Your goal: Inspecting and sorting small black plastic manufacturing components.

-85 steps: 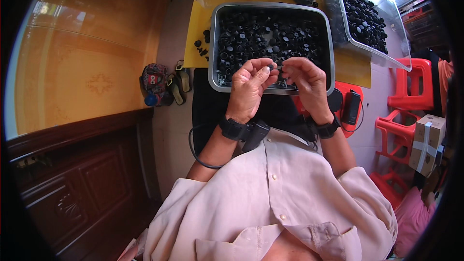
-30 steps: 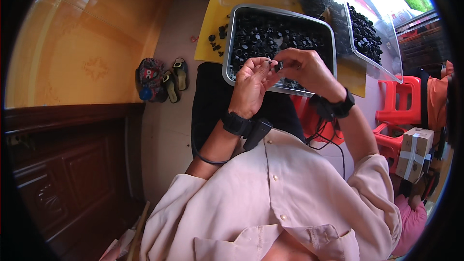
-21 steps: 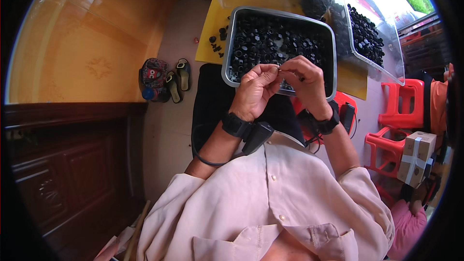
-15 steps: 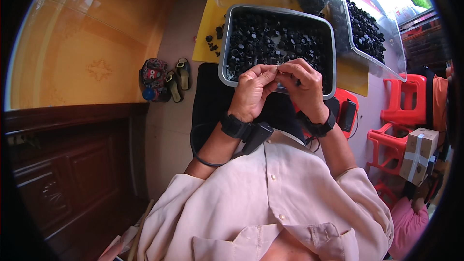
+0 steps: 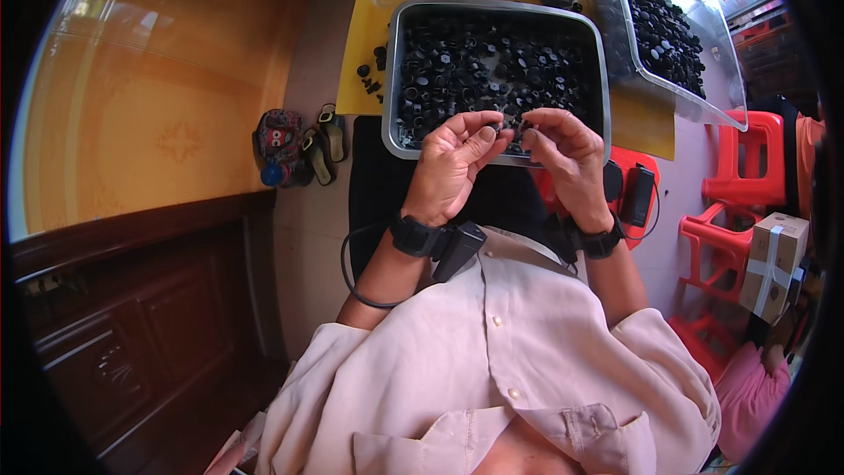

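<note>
Left hand (image 5: 447,171) fingers pinch small black part (image 5: 496,127); right hand (image 5: 571,163) fingers pinch dark piece (image 5: 525,127) just to its right, gap between; both above near side of metal tray (image 5: 389,97); long axes indistinct

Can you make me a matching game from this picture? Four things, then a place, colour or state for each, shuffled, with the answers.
1. Metal tray
2. Cardboard box
3. Shoes
4. Shirt

A. Pale, with buttons down the front
B. On the floor, at left
C. Holding many small black parts
D. Bound with pale tape

Pairs: 1-C, 2-D, 3-B, 4-A
</note>
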`<state>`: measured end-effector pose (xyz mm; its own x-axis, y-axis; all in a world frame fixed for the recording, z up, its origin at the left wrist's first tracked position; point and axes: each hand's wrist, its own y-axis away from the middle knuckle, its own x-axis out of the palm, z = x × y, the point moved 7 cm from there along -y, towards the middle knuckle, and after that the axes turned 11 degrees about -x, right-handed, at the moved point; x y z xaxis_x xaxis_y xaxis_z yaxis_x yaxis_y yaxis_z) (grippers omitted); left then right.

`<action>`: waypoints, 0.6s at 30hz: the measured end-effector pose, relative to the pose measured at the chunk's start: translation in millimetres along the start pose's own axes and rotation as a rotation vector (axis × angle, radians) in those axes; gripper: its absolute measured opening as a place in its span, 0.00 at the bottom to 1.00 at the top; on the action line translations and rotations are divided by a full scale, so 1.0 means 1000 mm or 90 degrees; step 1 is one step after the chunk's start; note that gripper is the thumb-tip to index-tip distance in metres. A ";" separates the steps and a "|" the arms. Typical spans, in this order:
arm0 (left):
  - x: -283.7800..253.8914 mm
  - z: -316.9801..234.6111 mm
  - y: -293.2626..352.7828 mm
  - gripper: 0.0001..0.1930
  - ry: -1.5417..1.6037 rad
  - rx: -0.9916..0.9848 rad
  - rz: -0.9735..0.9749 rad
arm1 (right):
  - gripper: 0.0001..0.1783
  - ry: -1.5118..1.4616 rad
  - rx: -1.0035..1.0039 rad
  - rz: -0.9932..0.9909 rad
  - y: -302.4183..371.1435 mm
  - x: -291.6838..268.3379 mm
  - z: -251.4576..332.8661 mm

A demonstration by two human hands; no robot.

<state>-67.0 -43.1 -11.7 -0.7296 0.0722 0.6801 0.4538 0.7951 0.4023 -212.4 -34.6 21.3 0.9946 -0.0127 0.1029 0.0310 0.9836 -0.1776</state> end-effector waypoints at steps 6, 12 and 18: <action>-0.002 0.003 0.000 0.12 -0.021 -0.016 0.001 | 0.09 -0.043 -0.019 -0.013 0.004 0.007 0.000; 0.002 0.000 0.003 0.12 -0.095 0.034 -0.006 | 0.08 -0.073 -0.001 -0.024 0.004 0.013 -0.008; -0.003 0.000 0.003 0.13 -0.036 0.011 0.006 | 0.07 -0.076 0.022 -0.046 0.006 0.011 -0.006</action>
<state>-63.7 -41.4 -12.3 -0.7534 0.1129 0.6478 0.4516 0.8049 0.3848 -201.1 -29.6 15.4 0.9711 -0.0640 0.2301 0.0962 0.9867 -0.1313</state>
